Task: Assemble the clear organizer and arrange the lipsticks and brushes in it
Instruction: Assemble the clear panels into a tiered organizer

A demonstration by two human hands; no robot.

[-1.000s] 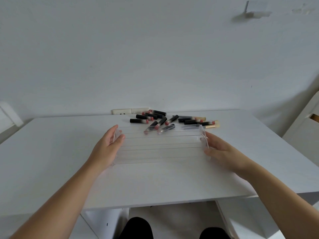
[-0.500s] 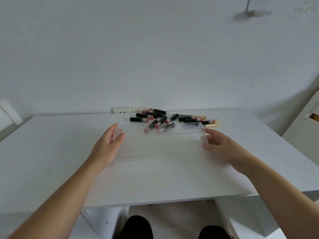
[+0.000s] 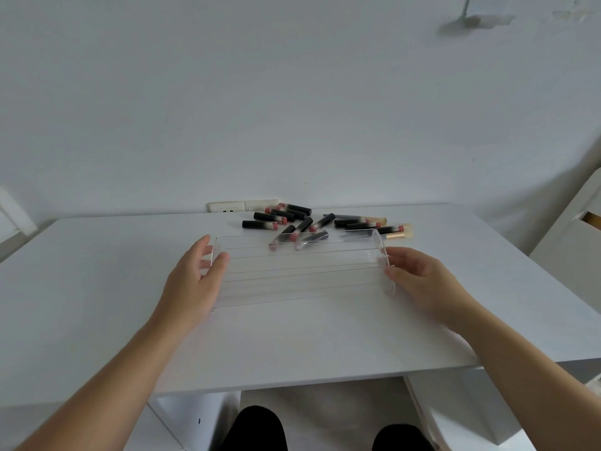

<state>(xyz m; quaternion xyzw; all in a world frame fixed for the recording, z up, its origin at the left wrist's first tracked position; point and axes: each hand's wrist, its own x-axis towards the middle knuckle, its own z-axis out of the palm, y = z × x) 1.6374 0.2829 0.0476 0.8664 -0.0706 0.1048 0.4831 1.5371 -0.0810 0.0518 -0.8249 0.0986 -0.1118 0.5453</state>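
- White wall and a white bench (image 3: 97,288) fill the view; a wall socket (image 3: 242,206) sits at the bench's far edge.
- Clear organizer (image 3: 299,271) lies mid-bench, held between both hands.
- Left hand (image 3: 192,284) rests against its left end, fingers (image 3: 203,247) nearly straight, thumb on the front rim.
- Right hand (image 3: 422,278) touches the right end wall, fingers loosely bent; whether they clamp it I cannot tell.
- Organizer looks light, stiff, slick and likely brittle; holding both end walls seems safest.
- Lipsticks (image 3: 279,218) and a gold-handled brush (image 3: 398,235) lie scattered just behind it, close enough to be knocked if it slides back.
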